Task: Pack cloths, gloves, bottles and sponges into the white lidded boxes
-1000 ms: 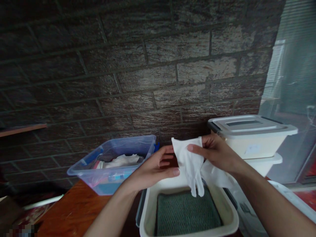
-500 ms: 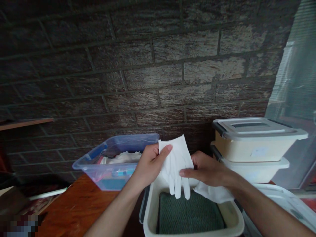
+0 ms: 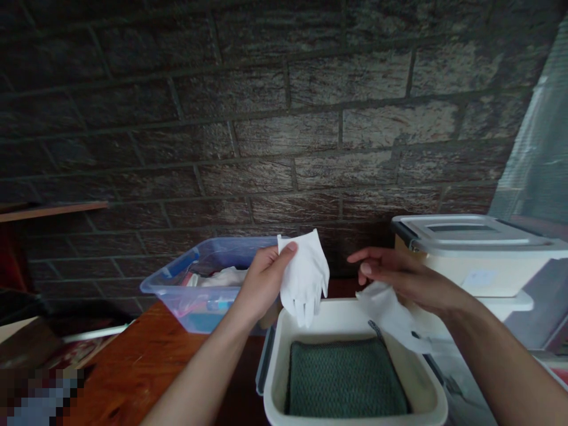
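My left hand [image 3: 265, 281] pinches a white fabric glove [image 3: 304, 275] near its cuff, thumb on top. The glove hangs fingers down over the far left rim of an off-white bin [image 3: 326, 307]. My right hand [image 3: 399, 275] is apart from that glove, over the bin's far right side, with its index finger stretched out and its thumb separate. A second white glove-like cloth [image 3: 390, 316] hangs from beneath the right hand across the bin's right rim; its grip by the lower fingers is partly hidden. A dark green mesh-covered pad [image 3: 346, 378] lies inside the bin.
A translucent blue tub [image 3: 186, 296] with white cloth and other items stands left on the wooden table [image 3: 128, 361]. Lidded cream boxes [image 3: 470, 266] are stacked at right. A dark brick wall [image 3: 266, 130] rises behind; a wooden shelf edge [image 3: 57, 210] juts in at left.
My right hand has let go of the glove and moved up and to the right, the second white cloth rising with it. My left hand keeps its hold; the glove's fingers have swung leftward.
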### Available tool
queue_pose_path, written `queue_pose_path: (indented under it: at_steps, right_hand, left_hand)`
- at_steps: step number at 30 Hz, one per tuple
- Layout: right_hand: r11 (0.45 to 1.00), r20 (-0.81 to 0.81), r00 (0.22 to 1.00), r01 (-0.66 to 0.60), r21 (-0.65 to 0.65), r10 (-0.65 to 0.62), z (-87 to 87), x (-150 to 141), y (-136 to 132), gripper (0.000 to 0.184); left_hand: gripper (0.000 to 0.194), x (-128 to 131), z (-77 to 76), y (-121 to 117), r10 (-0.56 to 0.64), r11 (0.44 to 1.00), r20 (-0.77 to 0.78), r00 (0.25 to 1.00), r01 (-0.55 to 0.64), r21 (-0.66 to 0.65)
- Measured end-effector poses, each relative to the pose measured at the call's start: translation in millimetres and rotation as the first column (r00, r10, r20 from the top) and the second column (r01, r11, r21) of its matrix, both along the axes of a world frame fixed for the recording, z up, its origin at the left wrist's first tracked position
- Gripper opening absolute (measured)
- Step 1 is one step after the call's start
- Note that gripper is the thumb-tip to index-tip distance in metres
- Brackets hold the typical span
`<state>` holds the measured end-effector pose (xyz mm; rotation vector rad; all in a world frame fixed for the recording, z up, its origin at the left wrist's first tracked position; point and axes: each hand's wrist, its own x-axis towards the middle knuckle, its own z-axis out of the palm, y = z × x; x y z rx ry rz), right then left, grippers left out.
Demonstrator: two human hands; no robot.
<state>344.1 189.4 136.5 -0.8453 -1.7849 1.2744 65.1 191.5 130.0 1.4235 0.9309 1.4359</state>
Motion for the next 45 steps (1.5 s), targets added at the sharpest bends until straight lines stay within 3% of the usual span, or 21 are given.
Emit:
queue_pose_path:
  at_steps: [2,6,10,14,17,21,23,28,31,34,36,38,41,45]
  right_hand:
    - [0.993,-0.083,0.991,-0.112,-0.037,0.108,3.5,2,-3,0.047]
    - [0.964,-0.21,0.942,-0.265,0.01,0.261,4.2,-2,-11,0.067]
    - [0.955,-0.141,0.945,-0.291,0.052,0.295,-3.4,-15,-19,0.053]
    - [0.954,-0.158,0.949,-0.247,0.171,0.274,-4.4,-23,-25,0.041]
    - [0.952,-0.241,0.94,-0.181,0.248,0.241,0.2,-23,-27,0.034]
    - [0.971,-0.362,0.923,-0.047,0.235,0.132,-4.1,-28,-20,0.018]
    - [0.968,-0.301,0.954,0.063,0.243,0.013,-12.4,-32,-12,0.01]
    - [0.896,-0.061,0.966,0.256,0.362,-0.252,-28.1,-35,5,0.02]
    - [0.926,-0.037,0.974,0.223,0.304,-0.222,-23.1,-30,1,0.031]
    - [0.998,-0.139,0.99,-0.012,0.06,0.02,-12.7,-27,-11,0.029]
    - [0.973,-0.232,0.956,-0.206,-0.1,0.178,-8.4,-29,-18,0.029]
    - [0.938,-0.308,0.921,-0.299,-0.173,0.237,-9.0,-34,-21,0.03]
    - [0.975,-0.346,0.924,-0.203,-0.09,0.161,-17.4,-48,-18,0.029]
    - [1.0,-0.327,0.945,0.009,0.026,0.0,-27.5,-58,-11,0.027]
  left_hand:
    - [0.039,3,-0.4,-1,0.005,1.0,-0.007,1.0,-0.005,0.0]
    - [0.041,12,-5.9,-2,-0.018,0.999,-0.058,0.998,0.015,-0.038]
    - [0.042,24,-17.5,-4,-0.132,0.983,-0.097,0.986,0.118,-0.137]
    - [0.036,37,-27.0,-7,-0.157,0.951,0.014,0.987,0.155,-0.266]
    - [0.03,42,-28.0,-7,-0.14,0.926,0.17,0.975,0.19,-0.327]
    - [0.026,42,-22.4,-9,-0.254,0.872,0.334,0.908,0.364,-0.326]
    - [0.026,41,-18.8,-11,-0.295,0.851,0.387,0.874,0.424,-0.309]
    - [0.031,39,-13.7,-13,-0.237,0.854,0.468,0.851,0.412,-0.317]
    - [0.033,40,-14.3,-9,-0.199,0.876,0.467,0.861,0.37,-0.309]
    - [0.033,40,-15.9,-6,-0.182,0.891,0.464,0.867,0.345,-0.295]
    - [0.032,40,-17.3,-6,-0.185,0.88,0.449,0.874,0.351,-0.321]
    - [0.032,41,-19.3,-7,-0.206,0.85,0.427,0.881,0.377,-0.367]
    - [0.032,45,-23.4,-10,-0.271,0.808,0.415,0.869,0.439,-0.392]
    - [0.028,49,-26.4,-14,-0.3,0.822,0.42,0.857,0.456,-0.343]
